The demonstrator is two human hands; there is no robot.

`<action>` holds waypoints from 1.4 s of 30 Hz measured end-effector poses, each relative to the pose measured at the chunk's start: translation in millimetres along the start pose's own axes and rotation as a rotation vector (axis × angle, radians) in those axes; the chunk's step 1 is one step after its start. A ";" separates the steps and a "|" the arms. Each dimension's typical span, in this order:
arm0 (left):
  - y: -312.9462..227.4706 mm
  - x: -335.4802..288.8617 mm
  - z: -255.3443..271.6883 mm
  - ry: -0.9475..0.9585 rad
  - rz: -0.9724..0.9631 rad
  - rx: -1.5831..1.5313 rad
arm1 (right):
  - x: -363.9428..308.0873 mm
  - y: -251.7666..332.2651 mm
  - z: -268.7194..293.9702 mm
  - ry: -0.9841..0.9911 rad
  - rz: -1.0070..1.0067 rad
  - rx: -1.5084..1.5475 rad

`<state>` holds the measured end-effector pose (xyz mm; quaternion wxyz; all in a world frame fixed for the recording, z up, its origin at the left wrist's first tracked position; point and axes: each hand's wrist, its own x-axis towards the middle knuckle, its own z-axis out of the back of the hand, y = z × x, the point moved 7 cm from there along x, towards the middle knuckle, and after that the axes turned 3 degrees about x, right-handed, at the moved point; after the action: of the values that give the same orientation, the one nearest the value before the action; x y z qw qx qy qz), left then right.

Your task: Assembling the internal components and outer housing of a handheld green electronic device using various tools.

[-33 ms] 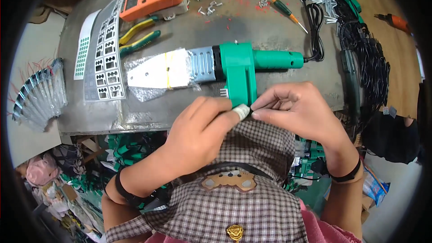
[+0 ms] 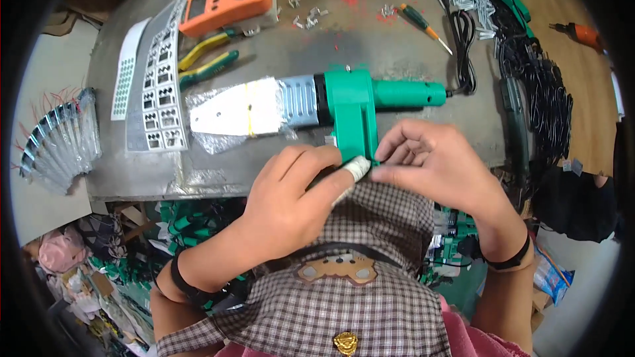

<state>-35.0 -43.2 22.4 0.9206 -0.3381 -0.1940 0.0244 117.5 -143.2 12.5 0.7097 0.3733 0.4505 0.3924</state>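
A green pipe welding iron (image 2: 349, 102) lies across the near part of the bench. Its flat heating plate (image 2: 231, 109) points left, wrapped in clear plastic with a yellow band, and its round handle points right. My left hand (image 2: 291, 192) is closed on the near end of the green housing, with white tape around the thumb. My right hand (image 2: 440, 165) is bent into a pinch at the housing's near right corner, close to the left thumb. Anything between its fingertips is too small to make out.
Behind the iron lie yellow-green pliers (image 2: 208, 63), an orange multimeter (image 2: 228, 3), loose screws (image 2: 307, 18) and a screwdriver (image 2: 426, 26). Label sheets (image 2: 159, 96) and plastic-wrapped strips with red wires (image 2: 63, 139) are on the left. Black cables (image 2: 546, 99) pile up at right.
The bench has shifted slightly in view. My left thumb has moved a little to the right, along the housing's near end; my right hand stays pinched beside it.
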 end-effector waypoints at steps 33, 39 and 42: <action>103.7 143.7 1.6 0.126 0.095 0.835 | -2.8 11.4 64.7 -0.480 0.580 -0.546; 18.1 174.8 -44.5 0.169 -0.066 -0.007 | -6.9 -0.5 70.1 -0.457 0.558 -0.498; 29.0 175.1 -68.5 0.286 0.052 -0.195 | -12.8 -2.1 77.0 -0.538 0.621 -0.522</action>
<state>154.9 -32.0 16.0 0.9006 -0.4310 -0.0535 -0.0189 186.1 -169.1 39.3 0.7205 0.3879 0.0049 0.5748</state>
